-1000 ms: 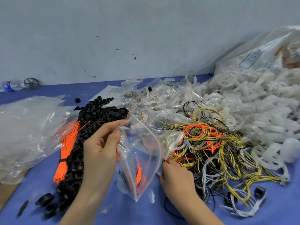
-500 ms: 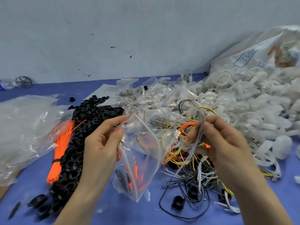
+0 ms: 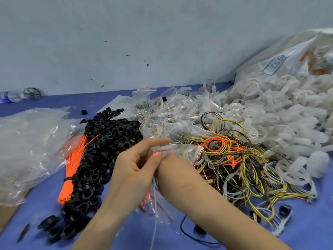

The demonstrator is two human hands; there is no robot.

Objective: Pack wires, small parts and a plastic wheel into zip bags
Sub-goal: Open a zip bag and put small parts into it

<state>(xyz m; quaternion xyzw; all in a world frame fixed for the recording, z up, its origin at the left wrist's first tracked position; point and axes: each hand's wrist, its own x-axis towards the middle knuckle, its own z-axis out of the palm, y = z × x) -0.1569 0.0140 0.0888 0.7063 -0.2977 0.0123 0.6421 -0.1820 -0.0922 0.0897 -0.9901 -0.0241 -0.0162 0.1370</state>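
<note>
Head view: right hand has reached the zip bag.

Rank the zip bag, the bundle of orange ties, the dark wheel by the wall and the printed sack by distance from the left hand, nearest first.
1. Zip bag: held by the left hand.
2. Orange ties: left, beside it.
3. Dark wheel: far left, by the wall.
4. Printed sack: far right corner.

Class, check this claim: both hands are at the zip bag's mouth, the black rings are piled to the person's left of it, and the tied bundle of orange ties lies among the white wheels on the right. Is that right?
Not quite. The orange ties lie on the left, beside the black rings, far from the white wheels. The rest holds: the head view shows the left hand and right hand at the zip bag mouth.
</note>
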